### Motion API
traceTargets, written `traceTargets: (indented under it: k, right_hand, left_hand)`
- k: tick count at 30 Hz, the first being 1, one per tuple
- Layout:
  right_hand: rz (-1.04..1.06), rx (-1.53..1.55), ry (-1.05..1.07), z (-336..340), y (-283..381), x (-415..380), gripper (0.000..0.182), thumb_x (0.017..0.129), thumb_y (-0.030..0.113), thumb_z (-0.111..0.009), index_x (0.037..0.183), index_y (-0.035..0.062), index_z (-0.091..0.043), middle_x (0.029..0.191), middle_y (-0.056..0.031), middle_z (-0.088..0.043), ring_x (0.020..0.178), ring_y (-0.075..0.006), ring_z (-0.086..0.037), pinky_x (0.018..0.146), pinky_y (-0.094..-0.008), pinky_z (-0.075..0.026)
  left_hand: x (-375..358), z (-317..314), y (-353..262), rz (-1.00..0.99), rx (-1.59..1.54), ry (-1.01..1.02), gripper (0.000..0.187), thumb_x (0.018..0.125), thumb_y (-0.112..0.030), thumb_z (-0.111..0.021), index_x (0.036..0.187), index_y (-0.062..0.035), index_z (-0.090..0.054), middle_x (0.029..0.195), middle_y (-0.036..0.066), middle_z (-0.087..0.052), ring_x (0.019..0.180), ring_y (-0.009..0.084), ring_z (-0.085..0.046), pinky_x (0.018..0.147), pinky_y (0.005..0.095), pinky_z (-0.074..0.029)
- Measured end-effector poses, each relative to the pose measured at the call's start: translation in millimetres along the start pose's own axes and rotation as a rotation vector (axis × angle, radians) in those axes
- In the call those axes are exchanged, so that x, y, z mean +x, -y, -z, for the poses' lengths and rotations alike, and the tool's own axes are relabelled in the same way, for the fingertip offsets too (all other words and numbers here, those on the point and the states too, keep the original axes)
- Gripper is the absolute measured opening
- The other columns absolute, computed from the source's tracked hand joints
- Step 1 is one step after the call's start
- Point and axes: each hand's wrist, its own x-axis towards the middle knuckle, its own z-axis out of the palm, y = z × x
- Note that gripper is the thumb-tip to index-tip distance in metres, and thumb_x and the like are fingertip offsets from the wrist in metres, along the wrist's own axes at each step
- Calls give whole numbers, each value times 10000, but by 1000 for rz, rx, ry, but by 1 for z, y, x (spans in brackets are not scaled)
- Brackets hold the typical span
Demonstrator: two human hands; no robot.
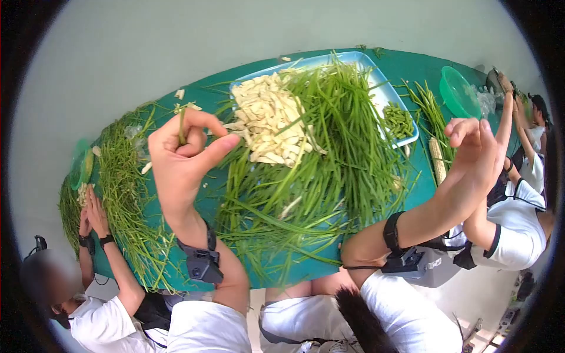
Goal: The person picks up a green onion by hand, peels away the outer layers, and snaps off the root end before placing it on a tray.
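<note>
Greens [347, 112] lie at 12 o'clock on the worktop [409, 66], heaped across the tray [378, 87] & spilling over its near rim twd 6. L hand [176, 159], approx 10, is raised, fingers curled round a short green stem [182, 128], thumb tip by index tip. R hand [471, 162], approx 2, is raised, fingers bent; can't tell if it grips anything. White strips [268, 117] fill the tray's L part; chopped pieces [398, 120] sit at its R end, w/ bare tray btwn them & the greens. Corn cob [437, 160] is at 2, near the tray's R rim, narrow open strip btwn. Grassy pile [120, 176] at 9 hugs the worktop's L side; a co-worker's hands [93, 213] are beside it.
</note>
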Motion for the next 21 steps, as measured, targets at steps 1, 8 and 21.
traceTargets:
  k: [1, 8, 21]
  right_hand:
    - [3, 7, -7, -6, 2, -5, 601, 888, 114, -463, 1396, -80, -209, 591, -93, -518, 570, -173, -512, 642, -283, -456]
    - [82, -272, 187, -53, 28, -28, 512, 910, 123, -431, 1377, -53, -316, 578, -52, -511, 534, -113, -489, 621, -252, -448]
    - [-141, -459, 552, -82, 27, -39, 224, 924, 134, -488, 1034, -2, -627, 574, 32, -492, 507, -23, -461, 502, -178, -319]
  left_hand:
    - [1, 2, -1, -8, 7, 2, 163, 668, 2, -747, 769, -35, -624, 553, -117, -233, 514, -4, -203, 503, 192, -141]
    - [-8, 27, -6, -8, -54, -14, 111, 689, -35, -751, 780, -41, -687, 550, -116, -273, 506, -3, -201, 483, 208, -126]
    - [-2, 40, 22, 122, -349, 125, 143, 811, -134, -672, 755, -7, -635, 634, -71, -522, 547, -7, -292, 513, 190, -209]
